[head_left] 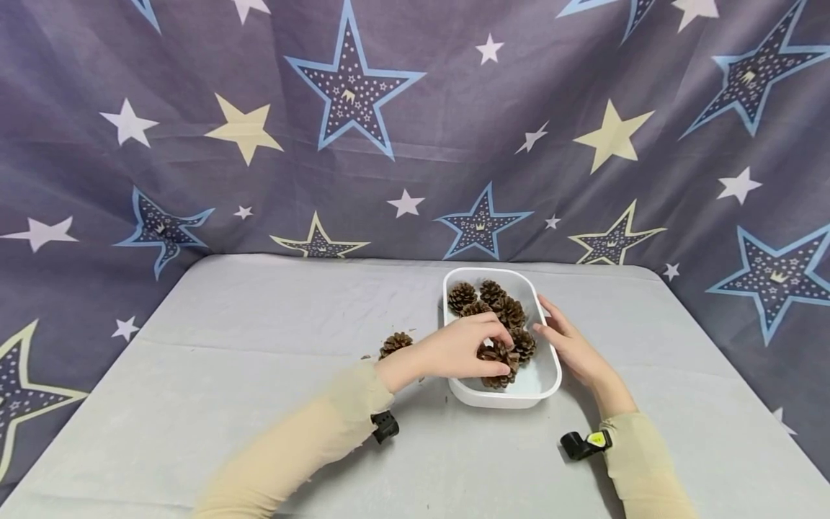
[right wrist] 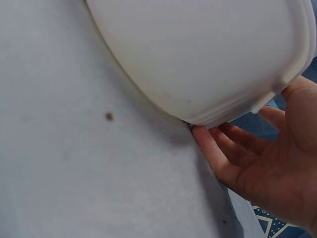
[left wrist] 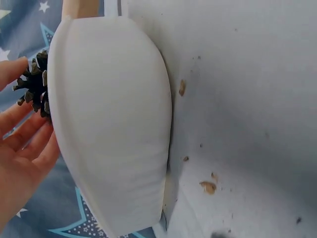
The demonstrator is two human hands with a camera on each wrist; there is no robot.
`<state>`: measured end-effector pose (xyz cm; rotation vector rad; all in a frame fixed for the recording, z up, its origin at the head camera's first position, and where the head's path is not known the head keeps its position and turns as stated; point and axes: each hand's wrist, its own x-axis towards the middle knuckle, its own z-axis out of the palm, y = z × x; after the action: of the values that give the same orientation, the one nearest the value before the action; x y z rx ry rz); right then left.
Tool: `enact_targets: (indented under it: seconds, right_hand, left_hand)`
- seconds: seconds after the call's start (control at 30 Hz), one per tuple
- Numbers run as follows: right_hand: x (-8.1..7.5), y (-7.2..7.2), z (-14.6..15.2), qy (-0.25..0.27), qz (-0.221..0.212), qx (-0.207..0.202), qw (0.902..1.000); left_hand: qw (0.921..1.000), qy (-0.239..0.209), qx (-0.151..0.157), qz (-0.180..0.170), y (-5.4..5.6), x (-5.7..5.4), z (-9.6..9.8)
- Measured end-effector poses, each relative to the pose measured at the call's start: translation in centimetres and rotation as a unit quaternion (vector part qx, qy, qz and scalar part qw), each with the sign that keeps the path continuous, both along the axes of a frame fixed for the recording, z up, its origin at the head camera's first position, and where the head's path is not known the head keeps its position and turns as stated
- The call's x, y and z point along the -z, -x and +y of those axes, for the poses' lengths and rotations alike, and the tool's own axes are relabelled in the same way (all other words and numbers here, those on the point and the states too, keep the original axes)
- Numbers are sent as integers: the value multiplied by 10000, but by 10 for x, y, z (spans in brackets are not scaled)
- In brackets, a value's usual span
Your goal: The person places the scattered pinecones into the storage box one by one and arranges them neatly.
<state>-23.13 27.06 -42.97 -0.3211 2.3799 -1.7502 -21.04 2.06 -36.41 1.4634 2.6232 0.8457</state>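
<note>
A white plastic container (head_left: pixel 541 378) with rounded corners stands on the table, several brown pine cones (head_left: pixel 510 313) lying in it. My left hand (head_left: pixel 459 348) reaches over its left rim. Between thumb and fingers it holds a pine cone (head_left: pixel 498 375) low at the near end of the container; the left wrist view shows this pine cone (left wrist: pixel 37 87) partly behind the container wall. At the right side, my right hand (head_left: pixel 577 353) holds the container, thumb over the rim and fingers (right wrist: pixel 213 148) against the outer wall. One more pine cone (head_left: pixel 395 343) sits outside, left of the container, partly behind my left wrist.
A pale grey cloth covers the table (head_left: pixel 259 310). Small brown flakes (left wrist: pixel 208 187) are scattered on it beside the container. Behind hangs a dark curtain (head_left: pixel 441 108) printed with stars. Black wrist cameras (head_left: pixel 385 427) are strapped to both wrists.
</note>
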Motion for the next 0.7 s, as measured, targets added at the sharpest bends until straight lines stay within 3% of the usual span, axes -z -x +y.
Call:
enact_targets:
  seconds: [0.5, 0.7]
  right_hand:
    - [-2, -1, 0, 34, 78, -116, 9999]
    - [0, 0, 2, 1, 81, -75, 9999]
  left_hand:
    - [9991, 409, 18, -62, -3, 8, 15]
    - [9991, 421, 46, 96, -4, 11, 21]
